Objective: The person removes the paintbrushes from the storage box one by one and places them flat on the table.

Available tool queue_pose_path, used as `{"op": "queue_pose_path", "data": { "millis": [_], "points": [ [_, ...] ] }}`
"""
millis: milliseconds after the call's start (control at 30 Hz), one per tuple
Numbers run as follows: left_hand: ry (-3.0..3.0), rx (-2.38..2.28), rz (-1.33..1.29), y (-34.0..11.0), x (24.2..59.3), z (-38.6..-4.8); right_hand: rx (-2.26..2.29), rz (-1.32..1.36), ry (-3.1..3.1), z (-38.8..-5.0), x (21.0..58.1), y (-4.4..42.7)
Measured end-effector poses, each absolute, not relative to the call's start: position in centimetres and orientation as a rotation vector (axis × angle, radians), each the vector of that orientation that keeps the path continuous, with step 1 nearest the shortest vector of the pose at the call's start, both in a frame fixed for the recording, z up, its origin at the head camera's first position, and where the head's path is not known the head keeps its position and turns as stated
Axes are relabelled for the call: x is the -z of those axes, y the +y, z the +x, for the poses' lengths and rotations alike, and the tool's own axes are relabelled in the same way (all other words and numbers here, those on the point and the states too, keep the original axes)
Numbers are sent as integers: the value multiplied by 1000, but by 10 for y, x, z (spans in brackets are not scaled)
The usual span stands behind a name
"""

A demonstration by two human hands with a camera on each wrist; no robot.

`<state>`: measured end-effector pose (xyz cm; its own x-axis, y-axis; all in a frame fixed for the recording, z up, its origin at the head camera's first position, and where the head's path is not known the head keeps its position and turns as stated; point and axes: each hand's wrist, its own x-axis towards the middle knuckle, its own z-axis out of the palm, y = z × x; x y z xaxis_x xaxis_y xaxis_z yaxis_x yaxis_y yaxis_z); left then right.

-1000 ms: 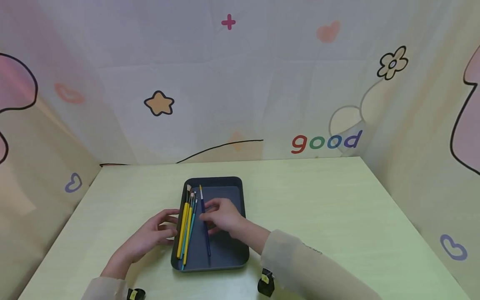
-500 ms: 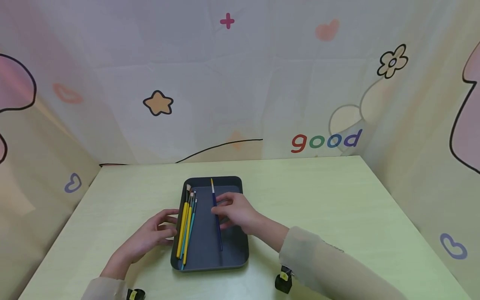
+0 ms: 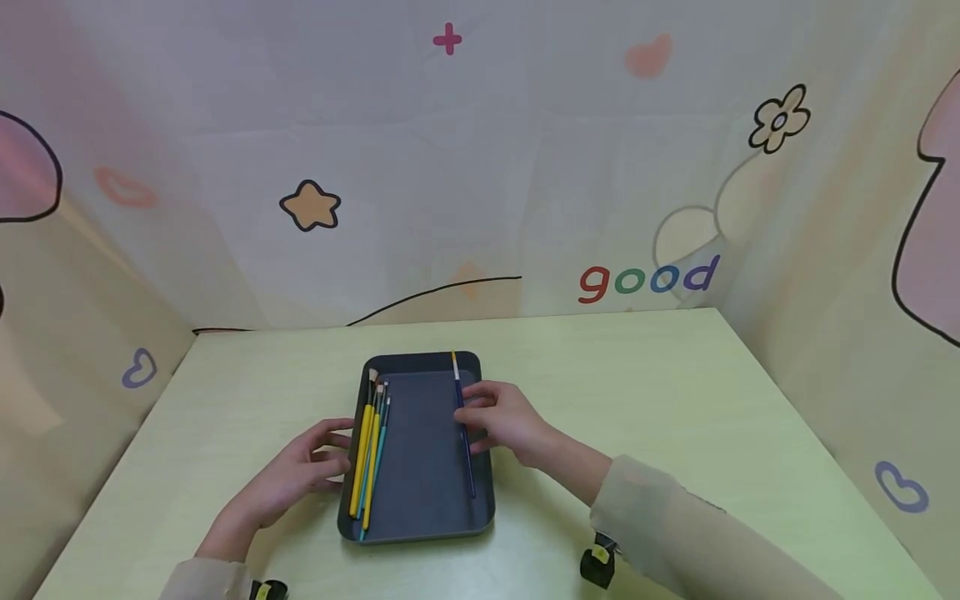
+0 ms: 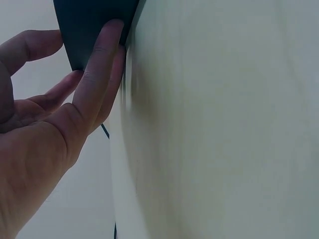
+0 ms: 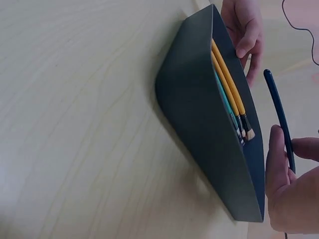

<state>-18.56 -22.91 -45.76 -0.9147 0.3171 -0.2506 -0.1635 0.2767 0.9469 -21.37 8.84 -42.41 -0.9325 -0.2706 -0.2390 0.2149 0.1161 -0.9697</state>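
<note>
The right hand (image 3: 510,421) pinches a dark blue paintbrush (image 3: 466,454) over the right side of the dark tray (image 3: 420,533), its yellow tip toward the tray's far edge. In the right wrist view the blue brush (image 5: 280,109) is held between thumb and fingers, above the tray's rim. Fingers of the left hand (image 3: 294,477) touch the tray's left wall; the left wrist view has them straight or slightly bent against the dark wall (image 4: 89,30). Yellow brushes (image 3: 361,458) and teal brushes (image 3: 382,442) lie lengthwise along the tray's left side.
The tray stands on a pale wooden table (image 3: 637,400). Behind and beside the table hangs a printed cloth (image 3: 420,183) with a star, a flower and the word "good". A black device (image 3: 598,562) is at the right wrist, another (image 3: 268,590) at the left.
The right hand has carried the blue brush rightward across the tray, from near the other brushes to the right side. The left hand has stayed at the tray's left wall.
</note>
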Motion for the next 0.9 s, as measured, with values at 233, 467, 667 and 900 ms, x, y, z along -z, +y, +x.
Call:
{"op": "queue_pose_path", "data": {
  "millis": [233,467,667,900],
  "points": [
    [2151,-1679,146,-229,458,-186,1898,-17,2052,-218,432,105],
    [2149,-1683,140,-229,458,-187,1906,15,2083,-222,440,121],
    [2158,-1679,141,-229,457,-186,1874,82,2100,-224,450,128],
    [2158,-1676,135,-230,457,-187,1839,107,2125,-225,460,128]
  ]
}}
